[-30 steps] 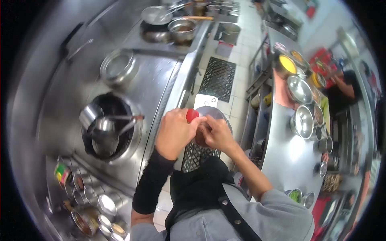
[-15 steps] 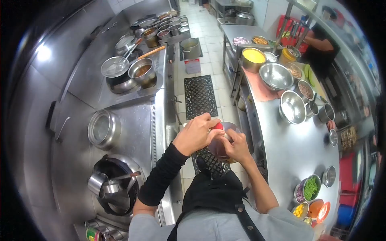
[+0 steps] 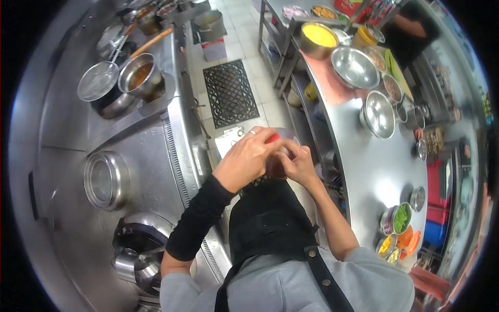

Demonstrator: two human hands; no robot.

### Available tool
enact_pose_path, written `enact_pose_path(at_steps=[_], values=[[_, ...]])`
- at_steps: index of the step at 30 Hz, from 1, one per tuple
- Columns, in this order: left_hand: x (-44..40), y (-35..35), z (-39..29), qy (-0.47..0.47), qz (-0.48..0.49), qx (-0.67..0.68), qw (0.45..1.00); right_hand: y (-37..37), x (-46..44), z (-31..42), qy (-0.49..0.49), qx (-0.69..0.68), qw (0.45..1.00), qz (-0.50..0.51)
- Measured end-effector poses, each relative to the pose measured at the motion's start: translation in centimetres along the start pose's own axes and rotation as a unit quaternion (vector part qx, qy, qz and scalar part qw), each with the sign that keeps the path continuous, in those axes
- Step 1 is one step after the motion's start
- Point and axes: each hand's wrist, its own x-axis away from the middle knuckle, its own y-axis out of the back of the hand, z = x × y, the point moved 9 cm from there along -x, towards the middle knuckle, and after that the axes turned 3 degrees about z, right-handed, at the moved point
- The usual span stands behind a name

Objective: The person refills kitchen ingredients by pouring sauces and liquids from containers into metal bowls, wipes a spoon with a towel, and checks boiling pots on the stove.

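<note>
Both my hands meet in front of my apron, over a clear plastic container (image 3: 283,134) that they largely hide. My left hand (image 3: 244,158), with a ring and a black sleeve above the wrist, has its fingers closed around a red cap (image 3: 272,139) at the container's top. My right hand (image 3: 299,164) is wrapped around the container just beside the cap, thumb and fingers bent. Whether the cap is loose or still seated cannot be made out.
A steel stove counter on the left bears a pot of brown liquid (image 3: 139,78), a strainer (image 3: 97,82) and a wok (image 3: 140,229). On the right steel table (image 3: 364,177) stand steel bowls (image 3: 378,115), a pot of yellow liquid (image 3: 318,36) and green beans (image 3: 401,218). A mat (image 3: 230,93) covers the floor between.
My view has tilted and shifted, so the counters sit differently. Both hands have come up slightly and closer together around the cap, and less of the container shows.
</note>
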Motion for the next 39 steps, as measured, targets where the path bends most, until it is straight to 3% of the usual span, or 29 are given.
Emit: enact_pose_path(at_steps=[1, 3, 5, 6, 9, 12, 13, 15, 19, 23, 25, 27, 31, 32, 35, 39], values=[[-0.1, -0.1, 0.7, -0.079, 0.004, 0.015, 0.997, -0.7, -0.1, -1.1, -0.017, -0.012, 1.000, 0.011], [-0.9, -1.3, 2.7, -0.088, 0.009, 0.011, 0.996, -2.6, -0.2, -4.4, -0.012, -0.039, 0.999, 0.017], [-1.3, -2.5, 5.1, 0.049, 0.026, -0.028, 0.998, -3.6, -0.8, -6.6, -0.045, -0.026, 0.998, 0.024], [-1.0, -5.6, 7.8, 0.158, 0.103, -0.018, 0.982, -4.5, -0.6, -8.8, -0.059, -0.012, 0.997, 0.040], [-1.3, -11.0, 11.0, 0.107, 0.070, 0.040, 0.991, -5.8, -0.8, -13.2, -0.141, -0.069, 0.987, 0.036], [-2.1, -16.7, 15.1, 0.014, 0.118, 0.113, 0.986, -8.0, 1.9, -21.7, -0.206, -0.050, 0.974, 0.076], [-2.2, -18.5, 16.1, -0.021, 0.120, 0.128, 0.984, -8.6, 2.7, -25.5, -0.240, -0.089, 0.966, 0.030], [-1.7, -21.8, 20.2, 0.093, 0.066, 0.163, 0.980, -10.3, 5.0, -33.9, -0.312, -0.163, 0.934, -0.065], [3.6, -31.4, 26.8, 0.259, 0.015, 0.239, 0.936, -16.2, 10.2, -52.6, -0.431, -0.352, 0.810, -0.185], [9.7, -41.2, 29.2, 0.346, 0.069, 0.289, 0.890, -20.9, 7.4, -65.9, -0.365, -0.465, 0.764, -0.260], [11.4, -44.6, 29.9, 0.358, 0.104, 0.286, 0.883, -19.6, 6.1, -72.5, -0.317, -0.477, 0.771, -0.279], [11.9, -46.7, 30.6, 0.365, 0.138, 0.278, 0.878, -16.9, 7.3, -78.1, -0.297, -0.573, 0.671, -0.364], [11.8, -48.4, 32.3, 0.370, 0.162, 0.251, 0.880, -13.2, 9.5, -81.0, -0.120, -0.682, 0.569, -0.444], [11.5, -48.4, 32.5, 0.381, 0.167, 0.252, 0.874, -12.4, 9.4, -80.7, -0.077, -0.646, 0.618, -0.442], [10.3, -48.2, 32.1, 0.393, 0.179, 0.247, 0.868, -10.4, 8.5, -78.6, -0.077, -0.545, 0.658, -0.514], [9.0, -47.4, 30.8, 0.366, 0.156, 0.270, 0.877, -9.8, 7.5, -78.0, -0.161, -0.401, 0.792, -0.431]])
